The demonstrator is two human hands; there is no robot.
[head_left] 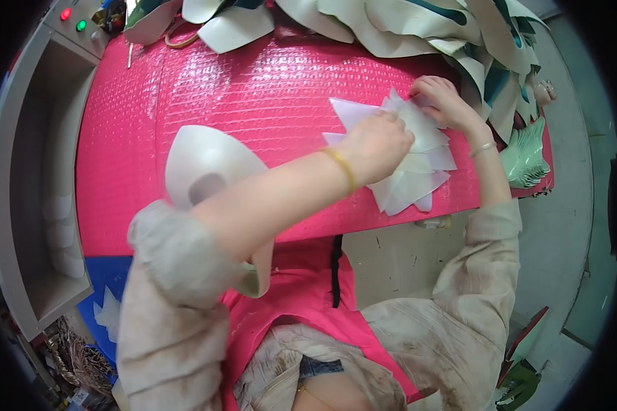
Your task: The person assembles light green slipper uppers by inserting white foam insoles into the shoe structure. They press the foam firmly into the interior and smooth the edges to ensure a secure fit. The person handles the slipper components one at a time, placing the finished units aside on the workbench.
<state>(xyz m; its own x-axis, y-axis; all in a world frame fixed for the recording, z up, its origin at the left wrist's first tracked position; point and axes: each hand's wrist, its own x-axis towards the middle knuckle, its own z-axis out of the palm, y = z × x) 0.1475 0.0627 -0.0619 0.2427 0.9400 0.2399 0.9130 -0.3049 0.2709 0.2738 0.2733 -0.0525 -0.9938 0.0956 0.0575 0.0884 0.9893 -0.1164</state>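
Observation:
A loose pile of thin, translucent white pointed sheets (pixel 418 178) lies fanned out on the pink table cover at the right. My left hand (pixel 377 147), a yellow band at its wrist, reaches across to the pile with its fingers closed and pressed together at the sheets; its fingertips are partly hidden. At the pile's far right edge, my right hand (pixel 445 103) has its fingers bent down over a sheet. A curved, pearly white moulded piece (pixel 202 161) stands near my left forearm, which covers part of it.
Large white and green curved pieces (pixel 418 27) are heaped along the far edge of the pink table (pixel 123 164). Pale green scalloped pieces (pixel 526 161) sit at the right corner. A grey open-fronted cabinet (pixel 41 185) with red and green lights flanks the left side.

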